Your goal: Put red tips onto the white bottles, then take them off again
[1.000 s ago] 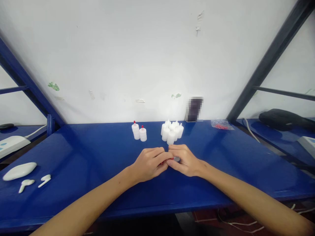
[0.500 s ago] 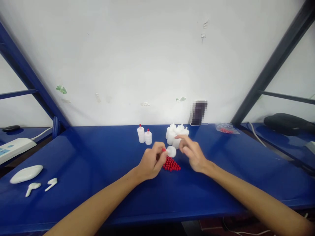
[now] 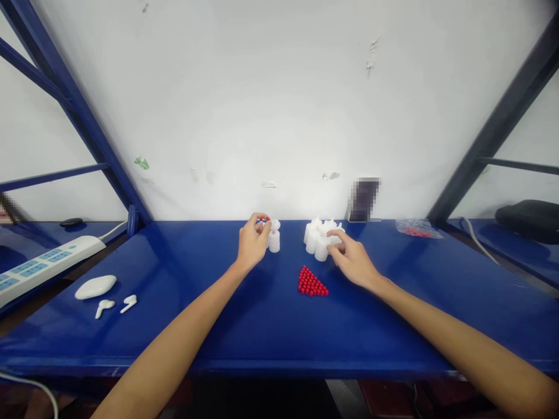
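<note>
My left hand (image 3: pixel 253 240) pinches a small white dropper bottle (image 3: pixel 275 224) near its red tip and holds it tilted by the standing capped bottles. One of these, a white bottle (image 3: pixel 274 242), shows just below the held one; my fingers partly hide the others. At the group of uncapped white bottles (image 3: pixel 322 249), the thumb and forefinger of my right hand (image 3: pixel 350 256) close around a bottle (image 3: pixel 335 239) on the near right side. Small red caps (image 3: pixel 311 283) lie in a tight triangular patch on the blue table (image 3: pixel 262 326), nearer to me than the bottles.
A plastic bag with red pieces (image 3: pixel 418 228) lies at the back right. A blurred dark phone-like object (image 3: pixel 364 199) leans on the wall. On the left are a white earbud case (image 3: pixel 95 287), two earbuds (image 3: pixel 130 303) and a power strip (image 3: pixel 52 265).
My left hand has carried the capped bottle away from the red caps, back and left to the standing bottles. My right hand has come down to the uncapped group. The view has shifted left.
</note>
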Action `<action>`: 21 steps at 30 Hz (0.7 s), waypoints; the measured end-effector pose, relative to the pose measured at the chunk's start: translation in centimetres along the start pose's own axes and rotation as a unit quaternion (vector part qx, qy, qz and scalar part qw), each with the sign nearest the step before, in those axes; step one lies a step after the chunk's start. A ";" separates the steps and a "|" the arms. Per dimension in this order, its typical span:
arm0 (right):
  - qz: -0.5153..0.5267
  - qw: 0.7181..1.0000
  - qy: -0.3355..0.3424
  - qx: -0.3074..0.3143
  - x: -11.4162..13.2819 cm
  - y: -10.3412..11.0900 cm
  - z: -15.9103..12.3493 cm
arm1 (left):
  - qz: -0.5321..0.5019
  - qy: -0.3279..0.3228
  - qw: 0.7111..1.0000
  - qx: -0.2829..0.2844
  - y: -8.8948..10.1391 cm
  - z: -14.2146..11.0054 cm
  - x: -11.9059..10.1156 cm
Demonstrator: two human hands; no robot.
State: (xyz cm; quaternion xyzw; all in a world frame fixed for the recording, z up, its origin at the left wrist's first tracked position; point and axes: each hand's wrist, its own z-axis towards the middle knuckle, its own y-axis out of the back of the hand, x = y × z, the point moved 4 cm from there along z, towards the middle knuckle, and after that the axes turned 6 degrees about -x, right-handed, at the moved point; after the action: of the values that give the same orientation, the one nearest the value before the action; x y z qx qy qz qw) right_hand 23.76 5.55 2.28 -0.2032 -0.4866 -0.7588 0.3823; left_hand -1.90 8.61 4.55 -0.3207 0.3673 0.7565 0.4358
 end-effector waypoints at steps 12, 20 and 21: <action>0.019 0.999 0.035 -0.011 0.6 0.1 0.1 | 0.105 -0.066 0.992 0.021 -0.2 0.8 0.9; 0.052 0.994 0.096 -0.006 1.2 0.0 -0.1 | 0.157 -0.077 0.984 0.036 -0.2 0.6 0.7; 0.071 0.994 0.083 0.009 1.2 -0.1 -0.2 | 0.160 -0.086 0.983 0.028 0.1 0.4 0.4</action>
State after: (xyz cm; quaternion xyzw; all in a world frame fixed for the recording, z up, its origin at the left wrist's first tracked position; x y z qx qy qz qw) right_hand 22.95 5.00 2.93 -0.1705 -0.4440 -0.7396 0.4762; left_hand -2.19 9.13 4.45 -0.1788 0.3958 0.8310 0.3476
